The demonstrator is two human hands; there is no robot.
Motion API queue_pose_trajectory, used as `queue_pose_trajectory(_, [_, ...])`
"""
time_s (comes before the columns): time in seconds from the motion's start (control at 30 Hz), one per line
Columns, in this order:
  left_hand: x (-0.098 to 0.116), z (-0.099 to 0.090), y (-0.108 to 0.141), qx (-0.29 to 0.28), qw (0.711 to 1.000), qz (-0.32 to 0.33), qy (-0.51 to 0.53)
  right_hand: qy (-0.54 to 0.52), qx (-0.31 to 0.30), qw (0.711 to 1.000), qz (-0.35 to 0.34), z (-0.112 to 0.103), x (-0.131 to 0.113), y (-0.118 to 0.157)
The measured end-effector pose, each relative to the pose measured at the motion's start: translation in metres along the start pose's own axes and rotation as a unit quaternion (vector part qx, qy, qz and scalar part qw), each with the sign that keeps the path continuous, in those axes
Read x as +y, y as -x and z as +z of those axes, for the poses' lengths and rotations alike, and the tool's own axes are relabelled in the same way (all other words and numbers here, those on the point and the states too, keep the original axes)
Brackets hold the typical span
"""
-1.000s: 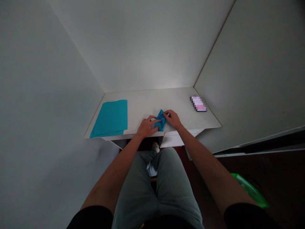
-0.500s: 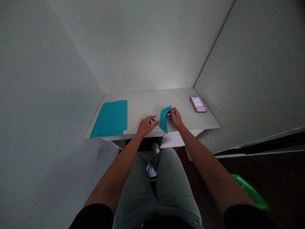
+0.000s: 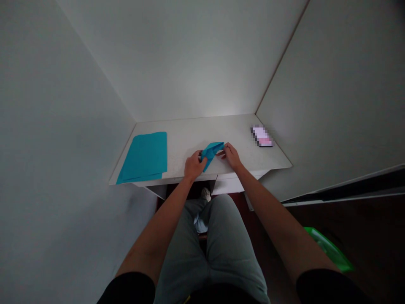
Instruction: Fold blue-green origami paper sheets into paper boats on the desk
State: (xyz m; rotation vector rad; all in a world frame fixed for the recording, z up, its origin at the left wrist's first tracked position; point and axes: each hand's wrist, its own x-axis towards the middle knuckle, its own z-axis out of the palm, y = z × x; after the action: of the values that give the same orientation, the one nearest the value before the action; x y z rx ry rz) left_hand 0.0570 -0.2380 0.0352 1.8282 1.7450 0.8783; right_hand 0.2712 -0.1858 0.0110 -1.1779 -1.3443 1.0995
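So, nearest the camera, grey shorts [image 3: 209, 245] cover the person's lap, and a green plastic item [image 3: 327, 249] lies on the dark floor [image 3: 363, 236] to the right. At the front edge of the counter, the left hand [image 3: 193, 165] has its grip pressed together on the near end of a folded teal paper [image 3: 210, 152], thumb and fingers pinching it. The right hand [image 3: 231, 156] pinches the opposite point with its fingertips. The paper sits between the hands, over the white counter [image 3: 228, 131]; contact with the surface cannot be confirmed. Well to the left lies a flat stack of teal sheets [image 3: 144, 156]. At far right, near the wall, lies a pixelated phone [image 3: 262, 136].
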Motion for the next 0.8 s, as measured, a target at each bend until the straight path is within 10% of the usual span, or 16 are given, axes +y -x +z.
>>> queue_pose_trajectory(0.8, [-0.016,0.007,0.002,0.118,0.987,0.083,0.07,-0.051,0.063,0.997,-0.012,-0.005,0.0,-0.003])
